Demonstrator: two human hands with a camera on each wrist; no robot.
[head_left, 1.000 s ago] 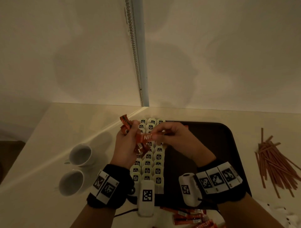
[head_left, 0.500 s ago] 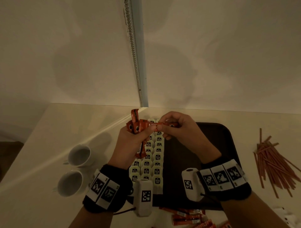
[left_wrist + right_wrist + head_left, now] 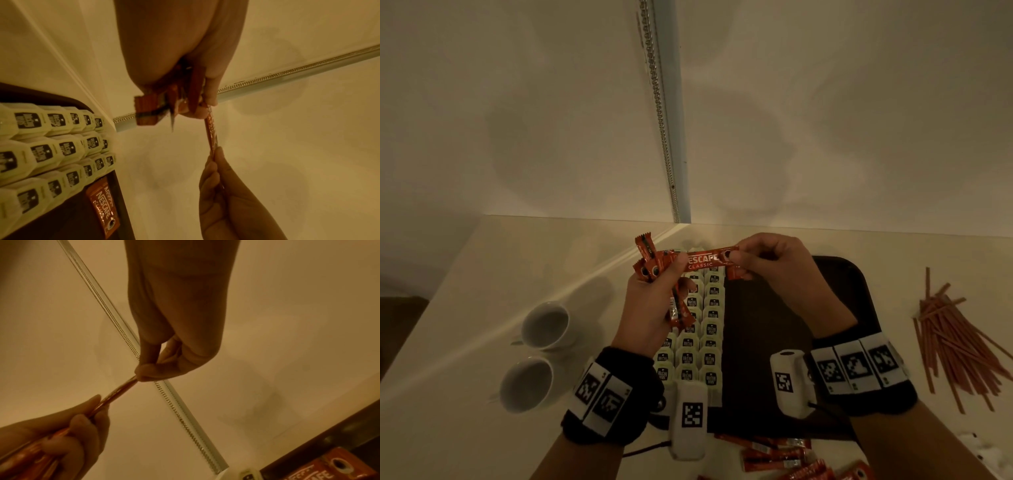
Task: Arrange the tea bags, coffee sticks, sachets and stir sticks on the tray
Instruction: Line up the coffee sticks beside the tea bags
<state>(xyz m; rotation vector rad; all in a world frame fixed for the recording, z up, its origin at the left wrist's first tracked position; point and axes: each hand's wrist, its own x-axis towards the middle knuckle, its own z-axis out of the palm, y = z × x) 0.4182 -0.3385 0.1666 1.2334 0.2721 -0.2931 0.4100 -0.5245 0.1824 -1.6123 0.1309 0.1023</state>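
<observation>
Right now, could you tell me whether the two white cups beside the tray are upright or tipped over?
Upright. Both white cups stand left of the tray with their mouths facing up; their insides look empty.

Cream table (image 3: pixel 482 274): dark tray (image 3: pixel 852 284) under the grip, cups (image 3: pixel 544 325) left, stir sticks (image 3: pixel 955 342) right

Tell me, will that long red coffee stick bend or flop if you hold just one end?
Probably only a little. The coffee stick spans straight between the left hand and right hand. It looks thin and light, since fingertips pinch it easily. Its glossy wrapper might be slippery.
</observation>
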